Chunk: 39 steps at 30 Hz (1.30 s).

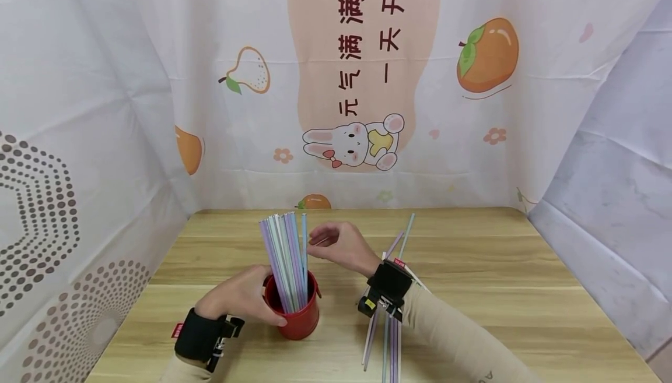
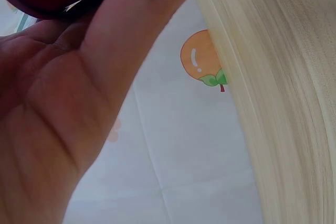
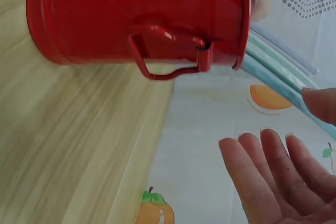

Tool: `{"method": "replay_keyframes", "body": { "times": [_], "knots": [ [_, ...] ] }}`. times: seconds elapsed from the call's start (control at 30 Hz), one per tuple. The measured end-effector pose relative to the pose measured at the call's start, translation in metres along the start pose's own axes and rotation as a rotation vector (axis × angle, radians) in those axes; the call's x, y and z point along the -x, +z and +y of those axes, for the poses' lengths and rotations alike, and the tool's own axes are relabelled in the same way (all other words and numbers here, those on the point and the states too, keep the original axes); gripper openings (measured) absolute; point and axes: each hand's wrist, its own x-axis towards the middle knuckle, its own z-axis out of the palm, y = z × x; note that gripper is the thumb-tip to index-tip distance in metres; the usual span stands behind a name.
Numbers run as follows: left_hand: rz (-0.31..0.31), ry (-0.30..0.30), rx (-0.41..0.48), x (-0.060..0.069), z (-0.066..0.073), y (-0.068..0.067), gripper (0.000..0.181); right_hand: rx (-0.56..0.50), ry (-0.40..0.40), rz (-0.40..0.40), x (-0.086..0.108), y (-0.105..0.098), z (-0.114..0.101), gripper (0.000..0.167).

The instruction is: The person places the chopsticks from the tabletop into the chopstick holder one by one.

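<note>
Dotted sheet: hangs at my far left, beyond the wooden table.
Left hand: curled round the red bucket, thumb on its near side; my left wrist feed gives me the palm and only a dark red slice of bucket.
Bucket: upright on the table, left of centre; the right wrist feed shows me its wire handle plainly, which the head view barely does.
Bundled straws: purple, white, green and blue, standing in the bucket, leaning left.
Blue straw: at the bundle's right, top slightly apart.
Right hand: fingers loosely bent, gripping nothing I can see; thumb beside the blue straw, contact unclear to me.
Curtain: behind; I read 元气满满 and 一天开 above a sideways rabbit, further characters cropped.
Right wristband: red tag, too small for me to read.
Loose straws: crossed on the table, their middles blocked by the wristband and forearm.
</note>
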Motion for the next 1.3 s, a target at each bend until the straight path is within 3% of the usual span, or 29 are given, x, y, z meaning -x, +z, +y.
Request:
{"method": "replay_keyframes", "body": {
  "times": [0.6, 0.87, 1.3],
  "knots": [
    [0.011, -0.003, -0.041, 0.001, 0.002, -0.001, 0.069, 0.137, 0.058, 0.091, 0.001, -0.037, 0.02, 0.022],
    [0.019, 0.004, -0.058, 0.001, 0.002, 0.0, 0.069, 0.202, 0.085, 0.095, 0.005, -0.059, 0.037, 0.02],
    [0.011, 0.019, -0.036, 0.001, 0.0, 0.0, 0.068, 0.318, 0.2, 0.079, 0.033, -0.093, 0.071, 0.023]
  ]
}}
